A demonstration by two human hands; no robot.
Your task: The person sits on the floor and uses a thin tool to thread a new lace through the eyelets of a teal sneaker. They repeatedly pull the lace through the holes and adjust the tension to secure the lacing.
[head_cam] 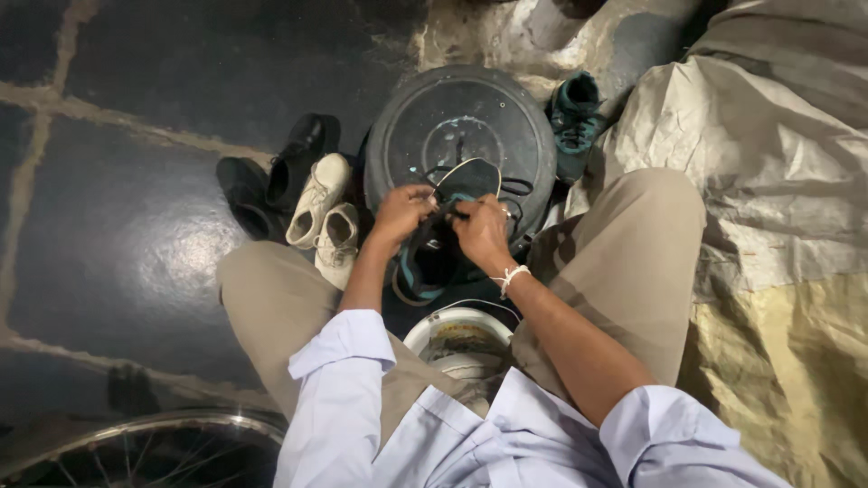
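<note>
I am sitting low with my knees wide apart, looking down. Both my hands are on a dark sneaker with teal trim (432, 258). It sits in front of me, between my knees, with its pale sole edge turned up and away from me. It leans on a big round black tub (461, 126) that lies on the floor.

My left hand (402, 212) has its grip pinched tight on the black lace (517, 186) at the top of the shoe. My right hand (482, 230) is also clenched there, fingers curled on the lace and the shoe's top. The two hands are very close together, almost touching. Loops of lace hang out to the right of my right hand. There is a white thread tied on my right wrist.

A second teal sneaker (574, 122) lies past the tub, on the right side. To my left there are two white shoes (324, 217) side by side, and next to them two black shoes (271, 181) on the dark floor. A white bowl (459, 339) sits just below the shoe I hold, close to my body. A crinkly plastic sheet (768, 181) covers the floor on my right. Part of a bike wheel (154, 447) shows at the bottom left.
</note>
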